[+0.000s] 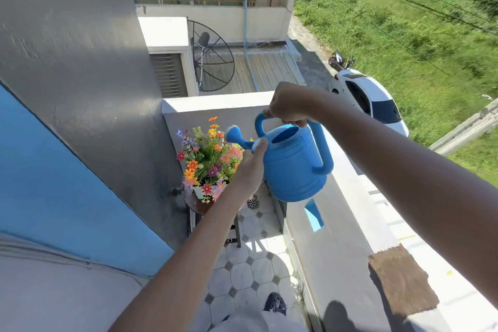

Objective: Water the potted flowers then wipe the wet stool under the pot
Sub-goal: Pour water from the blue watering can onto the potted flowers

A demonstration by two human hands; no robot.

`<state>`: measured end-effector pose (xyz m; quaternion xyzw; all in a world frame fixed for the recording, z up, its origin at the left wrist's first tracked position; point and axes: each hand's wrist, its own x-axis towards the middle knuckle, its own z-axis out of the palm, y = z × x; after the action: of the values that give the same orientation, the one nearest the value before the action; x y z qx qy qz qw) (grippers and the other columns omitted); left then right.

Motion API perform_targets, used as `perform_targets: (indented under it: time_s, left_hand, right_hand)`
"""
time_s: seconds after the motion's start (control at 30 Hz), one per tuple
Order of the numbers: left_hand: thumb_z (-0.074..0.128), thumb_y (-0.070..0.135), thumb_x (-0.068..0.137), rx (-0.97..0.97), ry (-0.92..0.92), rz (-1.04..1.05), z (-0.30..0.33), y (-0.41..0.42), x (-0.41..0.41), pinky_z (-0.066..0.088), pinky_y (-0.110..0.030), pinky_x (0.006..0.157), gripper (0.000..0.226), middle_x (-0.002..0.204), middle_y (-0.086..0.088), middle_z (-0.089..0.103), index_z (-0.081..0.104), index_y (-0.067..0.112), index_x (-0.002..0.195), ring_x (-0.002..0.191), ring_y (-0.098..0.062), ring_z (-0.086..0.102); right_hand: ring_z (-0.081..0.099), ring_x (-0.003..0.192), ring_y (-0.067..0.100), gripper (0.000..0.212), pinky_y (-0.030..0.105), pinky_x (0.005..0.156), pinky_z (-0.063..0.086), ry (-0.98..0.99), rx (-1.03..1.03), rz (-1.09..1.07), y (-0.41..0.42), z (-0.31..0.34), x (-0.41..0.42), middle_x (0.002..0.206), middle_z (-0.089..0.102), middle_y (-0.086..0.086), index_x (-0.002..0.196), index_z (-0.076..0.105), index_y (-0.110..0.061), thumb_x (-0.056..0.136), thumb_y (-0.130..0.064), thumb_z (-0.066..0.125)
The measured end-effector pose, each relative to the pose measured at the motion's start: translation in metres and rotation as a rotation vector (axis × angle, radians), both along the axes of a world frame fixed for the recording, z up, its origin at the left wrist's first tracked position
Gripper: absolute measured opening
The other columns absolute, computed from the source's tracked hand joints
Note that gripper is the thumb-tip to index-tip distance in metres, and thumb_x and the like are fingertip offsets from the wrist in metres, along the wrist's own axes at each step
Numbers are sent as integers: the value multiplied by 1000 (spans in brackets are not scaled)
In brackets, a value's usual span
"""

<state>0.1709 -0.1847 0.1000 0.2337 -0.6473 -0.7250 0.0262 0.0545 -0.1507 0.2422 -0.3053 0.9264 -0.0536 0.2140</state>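
A blue watering can (292, 167) hangs tilted over the potted flowers (208, 159), its sprinkler head just above the blooms. My right hand (289, 105) is closed on the can's top handle. My left hand (252, 167) grips the base of the spout from below. The flowers are orange, pink and purple, in a white pot (200, 191). The pot stands on a round brown stool (196, 205) in the balcony corner, mostly hidden behind my left forearm.
A brown cloth (403, 284) lies on the white parapet ledge (350, 197) at right. The floor is tiled (242, 275), with a drain (252, 203) near the stool. A grey wall (80, 89) closes the left side. My shoe (275, 303) shows below.
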Motion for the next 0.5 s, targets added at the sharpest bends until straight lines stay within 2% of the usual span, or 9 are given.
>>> perform_targets:
  time_s: [0.1, 0.2, 0.37, 0.5]
  left_hand:
    - [27, 95, 68, 17, -33, 57, 2, -14, 0, 50, -52, 97, 102, 122, -2, 61, 43, 21, 138, 111, -15, 60]
    - [25, 99, 61, -4, -82, 98, 1, -28, -2, 48, -56, 99, 107, 127, -2, 58, 41, 26, 137, 116, -17, 57]
    - [23, 85, 77, 16, -85, 133, 12, -43, 1, 47, -54, 102, 82, 124, -3, 60, 46, 29, 132, 113, -17, 59]
    - [19, 73, 91, 8, -71, 134, 16, -49, 2, 47, -50, 100, 56, 117, -3, 62, 52, 36, 116, 109, -19, 59]
  right_hand:
    - [59, 47, 24, 35, 29, 49, 48, -5, 2, 32, -22, 2, -2, 68, 66, 16, 83, 55, -1, 99, -32, 56]
    - [47, 42, 18, 35, 26, 43, 39, -37, -13, 41, -39, 2, -5, 61, 55, 11, 77, 54, -2, 100, -29, 56]
    - [45, 46, 19, 31, 28, 45, 38, -54, -6, 75, -62, -1, -6, 64, 55, 12, 79, 50, -3, 99, -25, 57]
    - [47, 50, 22, 29, 28, 47, 38, -62, 2, 84, -71, -2, -5, 65, 56, 14, 85, 54, 0, 99, -25, 57]
